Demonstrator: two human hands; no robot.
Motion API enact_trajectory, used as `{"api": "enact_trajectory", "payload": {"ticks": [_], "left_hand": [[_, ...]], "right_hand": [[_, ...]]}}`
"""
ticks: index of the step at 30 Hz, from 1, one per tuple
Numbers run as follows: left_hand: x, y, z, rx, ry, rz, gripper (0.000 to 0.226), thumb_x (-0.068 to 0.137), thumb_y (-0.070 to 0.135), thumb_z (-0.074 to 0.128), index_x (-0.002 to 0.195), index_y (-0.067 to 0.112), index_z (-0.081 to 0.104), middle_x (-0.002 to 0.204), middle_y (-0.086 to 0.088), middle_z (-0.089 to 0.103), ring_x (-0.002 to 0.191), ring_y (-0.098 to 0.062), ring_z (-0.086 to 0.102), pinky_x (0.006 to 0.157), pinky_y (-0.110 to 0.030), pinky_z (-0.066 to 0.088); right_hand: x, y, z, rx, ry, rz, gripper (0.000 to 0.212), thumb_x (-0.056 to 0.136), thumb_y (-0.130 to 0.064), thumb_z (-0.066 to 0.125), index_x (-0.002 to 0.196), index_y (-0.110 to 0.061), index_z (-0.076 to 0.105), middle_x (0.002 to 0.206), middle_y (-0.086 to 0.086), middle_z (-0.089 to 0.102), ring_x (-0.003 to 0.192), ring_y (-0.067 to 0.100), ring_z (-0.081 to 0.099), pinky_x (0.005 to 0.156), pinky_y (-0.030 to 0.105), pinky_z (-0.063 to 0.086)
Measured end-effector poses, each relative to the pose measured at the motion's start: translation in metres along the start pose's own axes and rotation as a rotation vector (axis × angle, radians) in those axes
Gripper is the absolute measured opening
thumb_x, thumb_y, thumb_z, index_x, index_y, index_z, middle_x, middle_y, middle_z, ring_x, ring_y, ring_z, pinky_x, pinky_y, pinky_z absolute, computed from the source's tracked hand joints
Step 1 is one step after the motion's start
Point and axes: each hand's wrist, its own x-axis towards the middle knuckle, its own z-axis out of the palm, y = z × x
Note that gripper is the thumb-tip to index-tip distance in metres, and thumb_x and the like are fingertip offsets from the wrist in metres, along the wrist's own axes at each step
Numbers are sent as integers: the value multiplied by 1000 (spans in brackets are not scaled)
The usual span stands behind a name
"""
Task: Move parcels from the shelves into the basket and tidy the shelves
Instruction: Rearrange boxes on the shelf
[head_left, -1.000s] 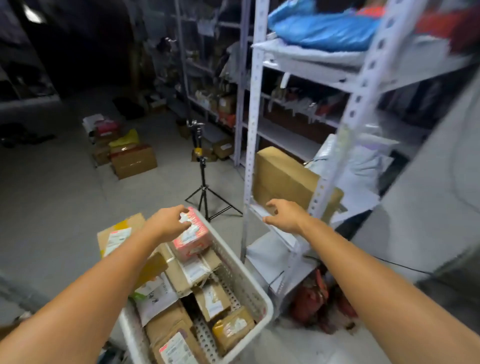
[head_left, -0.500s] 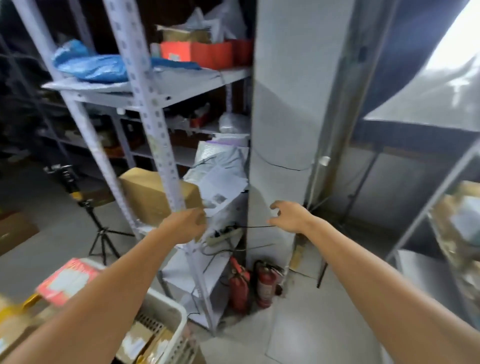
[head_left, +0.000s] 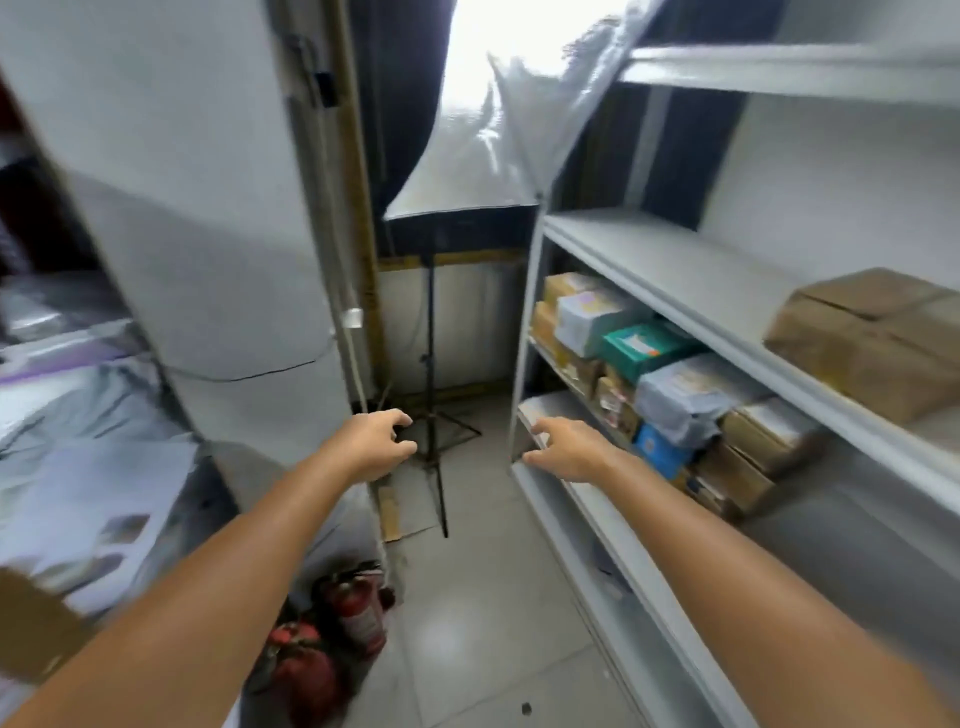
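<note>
Both my arms stretch forward with nothing in either hand. My left hand (head_left: 375, 443) hangs in the air with loosely curled fingers in front of a grey pillar. My right hand (head_left: 567, 449) has relaxed, spread fingers near the front corner of a white shelf unit (head_left: 649, 270) on the right. Several parcels fill that unit's lower shelf: a green box (head_left: 641, 347), a grey mailer bag (head_left: 691, 392), a blue box (head_left: 661, 448) and brown cartons. A large brown carton (head_left: 872, 340) sits on the shelf above. The basket is out of view.
A grey pillar (head_left: 208, 234) stands at left-centre with two red fire extinguishers (head_left: 332, 639) at its foot. A light stand (head_left: 434, 395) with a softbox stands at the aisle's far end. Grey mailer bags (head_left: 78, 467) lie on a shelf at far left.
My view has swung right, from the basket and the left shelves to the right shelf unit. My left hand has left the pink parcel in the basket; both hands now reach forward empty.
</note>
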Motion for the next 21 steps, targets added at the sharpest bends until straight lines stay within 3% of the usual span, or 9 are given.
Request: {"api": "enact_trajectory", "payload": {"ticks": [12,21], "left_hand": [[56,164,93,163,-196,449,46,89,40,61,134,29,55,127,-1,63,112,-22,60,88,-30,48],[65,260,156,231,-248,599,49,94,39,61,139,24,51,131,-7,62,117,-25,60,99,-36,48]], "right_hand": [[-96,158,18,209,115,498,59,91,-45,63,143,-23,47,142,8,53,127,28,53,103,39,45],[-115,256,23,327,226,619,52,90,-41,64,137,-22,53,135,10,59,119,30,57,99,40,49]]}}
